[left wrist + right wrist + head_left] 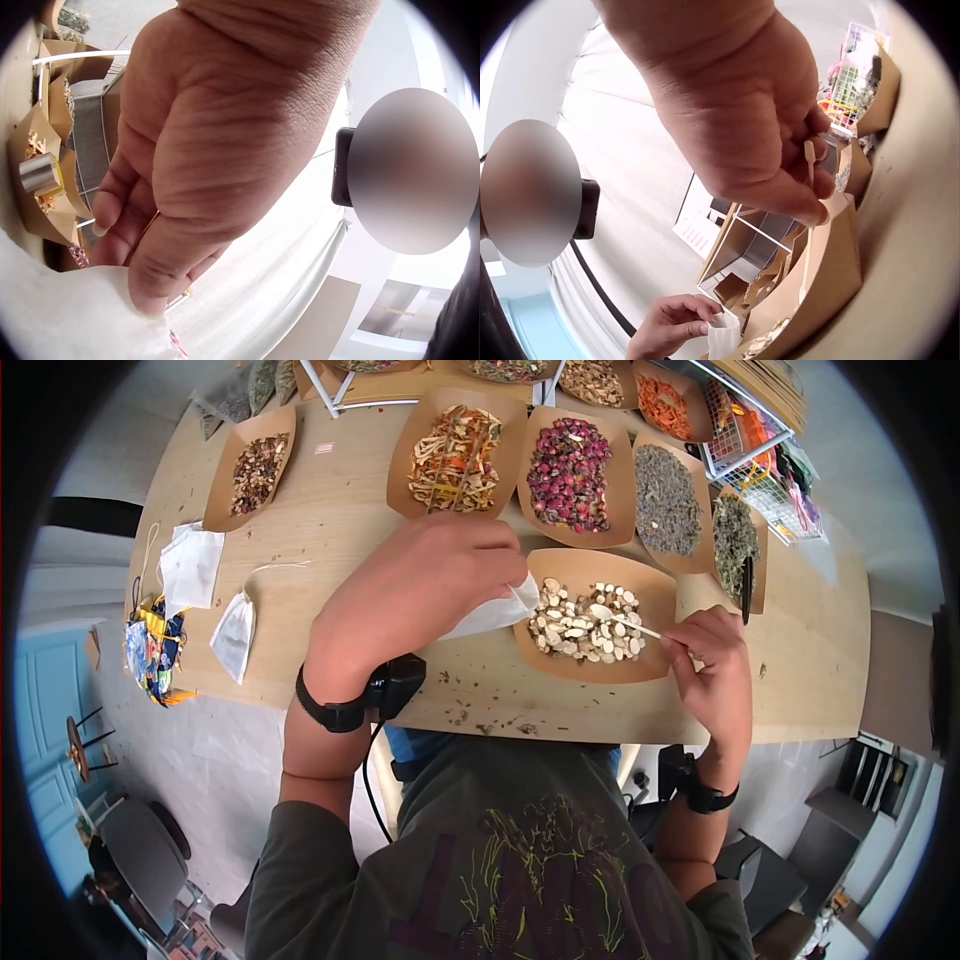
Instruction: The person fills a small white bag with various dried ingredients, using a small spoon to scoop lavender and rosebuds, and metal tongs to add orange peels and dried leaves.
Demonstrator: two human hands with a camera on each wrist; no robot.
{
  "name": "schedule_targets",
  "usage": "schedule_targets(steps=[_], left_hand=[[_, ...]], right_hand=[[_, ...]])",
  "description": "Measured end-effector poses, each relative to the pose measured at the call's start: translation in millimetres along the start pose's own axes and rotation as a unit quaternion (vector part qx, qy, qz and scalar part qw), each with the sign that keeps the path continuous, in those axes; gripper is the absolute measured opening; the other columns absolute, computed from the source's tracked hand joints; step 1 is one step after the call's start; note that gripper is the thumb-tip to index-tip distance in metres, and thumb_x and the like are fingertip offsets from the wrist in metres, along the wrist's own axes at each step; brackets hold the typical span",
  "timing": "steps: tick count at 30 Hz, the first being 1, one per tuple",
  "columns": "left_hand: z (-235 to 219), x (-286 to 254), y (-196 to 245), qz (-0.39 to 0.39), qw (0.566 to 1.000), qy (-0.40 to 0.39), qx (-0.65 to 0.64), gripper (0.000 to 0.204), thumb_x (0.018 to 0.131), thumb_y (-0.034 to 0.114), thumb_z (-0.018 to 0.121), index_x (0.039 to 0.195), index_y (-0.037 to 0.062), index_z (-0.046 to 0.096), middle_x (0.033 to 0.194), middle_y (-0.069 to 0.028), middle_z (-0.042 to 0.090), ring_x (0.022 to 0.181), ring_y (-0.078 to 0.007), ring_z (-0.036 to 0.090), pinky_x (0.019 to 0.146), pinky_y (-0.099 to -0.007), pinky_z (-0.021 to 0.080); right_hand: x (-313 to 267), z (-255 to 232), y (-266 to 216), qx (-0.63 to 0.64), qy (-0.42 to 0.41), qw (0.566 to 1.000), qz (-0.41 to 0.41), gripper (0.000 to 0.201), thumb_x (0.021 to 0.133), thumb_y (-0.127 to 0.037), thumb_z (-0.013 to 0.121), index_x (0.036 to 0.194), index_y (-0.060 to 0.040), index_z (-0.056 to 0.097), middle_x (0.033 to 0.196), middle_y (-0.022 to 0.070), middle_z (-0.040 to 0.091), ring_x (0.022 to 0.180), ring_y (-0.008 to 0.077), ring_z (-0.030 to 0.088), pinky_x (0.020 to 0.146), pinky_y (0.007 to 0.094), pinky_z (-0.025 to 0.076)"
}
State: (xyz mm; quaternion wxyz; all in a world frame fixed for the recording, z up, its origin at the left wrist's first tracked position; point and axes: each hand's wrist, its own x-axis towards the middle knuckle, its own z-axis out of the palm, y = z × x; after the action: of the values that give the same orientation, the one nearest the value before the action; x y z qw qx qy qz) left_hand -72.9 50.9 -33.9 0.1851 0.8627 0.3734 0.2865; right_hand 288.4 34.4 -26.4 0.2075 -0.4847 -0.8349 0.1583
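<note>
White pouch in your left hand: you pinch it between thumb and fingers near its mouth, just beside the left edge of a brown paper tray on the tabletop (whether pouch and tray touch, you cannot tell from these views). Your right hand is at the tray's other side, thumb and fingers closed round the handle of a small pale spoon, its bowl end over the white slices in that tray. Whether the bowl carries anything is too small to tell.

Farther from you stands a row of similar trays: a tray of orange and cream strips with a shiny metal thing in it, a tray of dark pink buds, a tray of grey herb and, at its right, a tray of grey-green leaves. Another, a tray of brown bits, stands off to your left. Nearer on that side, more white pouches lie near some patterned cloth bags. Dark crumbs are scattered along the table edge before you.
</note>
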Motion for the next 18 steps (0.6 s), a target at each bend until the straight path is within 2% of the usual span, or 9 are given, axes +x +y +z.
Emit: schedule_targets(steps=[3, 9, 11, 14, 18], left_hand=[[-0.2, 0.7, 0.5, 0.001, 1.0, -0.003, 0.002, 0.011, 0.093, 0.009, 0.077, 0.1, 0.0046, 0.07, 0.104, -0.0073, 0.069, 0.093, -0.0361, 0.067, 0.079, -0.046, 0.054], [-0.5, 0.2, -0.2, -0.004, 1.0, -0.005, 0.0, 0.011, 0.094, 0.009, 0.077, 0.1, 0.0051, 0.07, 0.105, -0.0072, 0.07, 0.093, -0.0363, 0.067, 0.08, -0.0463, 0.054], [-0.7, 0.4, -0.6, -0.002, 1.0, -0.004, -0.003, 0.011, 0.094, 0.01, 0.077, 0.1, 0.0053, 0.07, 0.105, -0.0071, 0.07, 0.094, -0.0364, 0.067, 0.08, -0.0465, 0.054], [-0.9, 0.4, -0.3, -0.008, 1.0, -0.013, 0.004, 0.012, 0.094, 0.01, 0.078, 0.101, 0.0056, 0.07, 0.106, -0.0071, 0.071, 0.094, -0.0366, 0.067, 0.081, -0.0468, 0.054], [-1.1, 0.2, -0.6, -0.012, 1.0, -0.018, 0.01, 0.012, 0.094, 0.011, 0.078, 0.102, 0.0057, 0.07, 0.106, -0.0072, 0.071, 0.095, -0.0369, 0.067, 0.081, -0.047, 0.054]], right_hand=[[7.2, -4.9, 1.6, -0.065, -0.021, 0.997, -0.033, 0.012, 0.081, 0.004, 0.077, 0.09, -0.0036, 0.078, 0.083, 0.0081, 0.072, 0.085, 0.0314, 0.061, 0.088, 0.0425, 0.044], [17.5, 20.1, -1.9, 0.031, -0.06, 0.996, -0.064, 0.012, 0.082, 0.004, 0.078, 0.09, -0.0051, 0.079, 0.08, 0.0073, 0.07, 0.085, 0.0309, 0.06, 0.088, 0.0427, 0.043], [17.6, 24.0, -1.7, 0.058, -0.067, 0.995, -0.047, 0.011, 0.084, 0.004, 0.081, 0.094, -0.001, 0.08, 0.085, 0.0086, 0.073, 0.088, 0.0297, 0.062, 0.093, 0.0417, 0.044], [16.3, 27.0, 0.9, 0.078, -0.056, 0.994, -0.043, 0.011, 0.084, 0.003, 0.079, 0.091, -0.005, 0.079, 0.08, 0.007, 0.07, 0.085, 0.029, 0.06, 0.089, 0.0416, 0.043], [14.7, 23.8, 4.5, 0.096, -0.059, 0.993, -0.034, 0.011, 0.084, 0.003, 0.08, 0.091, -0.0046, 0.079, 0.081, 0.0069, 0.071, 0.085, 0.0287, 0.061, 0.089, 0.0414, 0.043]])
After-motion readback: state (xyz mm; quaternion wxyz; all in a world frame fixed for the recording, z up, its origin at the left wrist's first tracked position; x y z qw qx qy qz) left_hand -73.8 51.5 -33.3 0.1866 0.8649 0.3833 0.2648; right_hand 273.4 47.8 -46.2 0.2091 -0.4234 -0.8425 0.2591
